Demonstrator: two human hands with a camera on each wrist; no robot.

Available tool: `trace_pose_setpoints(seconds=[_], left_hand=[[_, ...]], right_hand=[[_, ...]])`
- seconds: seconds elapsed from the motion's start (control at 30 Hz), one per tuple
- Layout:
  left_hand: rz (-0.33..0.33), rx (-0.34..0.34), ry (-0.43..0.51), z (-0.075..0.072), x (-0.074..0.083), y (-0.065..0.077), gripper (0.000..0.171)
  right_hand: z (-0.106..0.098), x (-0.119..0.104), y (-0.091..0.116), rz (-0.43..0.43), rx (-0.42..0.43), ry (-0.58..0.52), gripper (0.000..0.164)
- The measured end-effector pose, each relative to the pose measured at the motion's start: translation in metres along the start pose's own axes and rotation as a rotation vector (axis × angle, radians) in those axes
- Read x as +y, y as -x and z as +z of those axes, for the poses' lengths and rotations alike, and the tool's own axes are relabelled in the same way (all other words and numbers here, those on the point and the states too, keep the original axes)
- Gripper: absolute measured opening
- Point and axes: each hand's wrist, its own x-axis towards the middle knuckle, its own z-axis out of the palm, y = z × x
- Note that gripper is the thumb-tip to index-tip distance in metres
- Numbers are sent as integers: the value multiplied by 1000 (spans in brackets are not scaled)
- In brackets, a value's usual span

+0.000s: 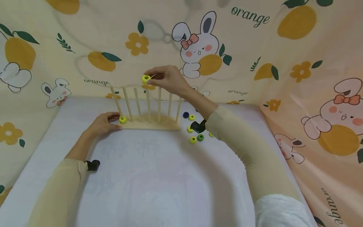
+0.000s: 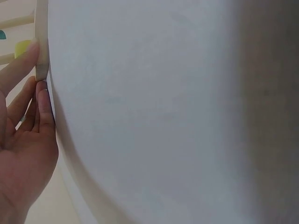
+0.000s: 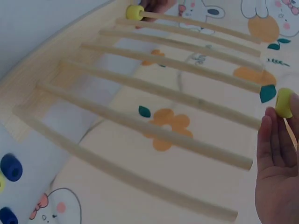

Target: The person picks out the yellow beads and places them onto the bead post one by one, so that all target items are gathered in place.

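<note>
A wooden peg rack (image 1: 153, 126) stands at the back of the table, with several thin upright rods in a row. My left hand (image 1: 105, 123) grips its left end, thumb in front and fingers behind. Down at the foot of the leftmost rod sits a yellow bead (image 1: 123, 120), threaded on it, beside my left fingers. Another yellow bead (image 1: 145, 81) is pinched between the thumb and fingers of my right hand (image 1: 170, 79), its hole facing up. In the head view that bead appears just above the tip of a middle rod; the right wrist view shows it near the rod ends.
Right of the rack lie loose beads: a dark blue one (image 1: 185, 115), a green one (image 1: 200, 137) and several yellow ones (image 1: 193, 140), partly hidden by the right forearm. A printed cloth (image 1: 158, 63) hangs behind the white table (image 1: 147, 176).
</note>
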Motion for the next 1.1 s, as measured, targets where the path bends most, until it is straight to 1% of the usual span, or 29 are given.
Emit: trace_pose_setpoints(seconds=[0.07,0.13,0.37,0.5,0.77,0.87,1.1], left_hand=[[9,2,10,0,2,-1,78],[14,0,19,0,5,-2,78],[11,-7,16,1,7,-3,78],[5,-5,20,0,9,-1,78],[-18,-14,14,-1,7,1,79],[-22,-13,9,-2,5,1,80],[-15,-15,11,-1,3,2,82]], right_hand=[[1,-3,-5,-5,-6,35,30],[3,-5,-9,4,-10,44,30],[15,-14,-21,18,-21,-12,29],[26,-19,-29,47,-30,-16,30],[49,-26,-41,43,-55,-34,31],[57,-29,-46,49,-77,-23,32],[67,-29,-56,35,-117,56,31]])
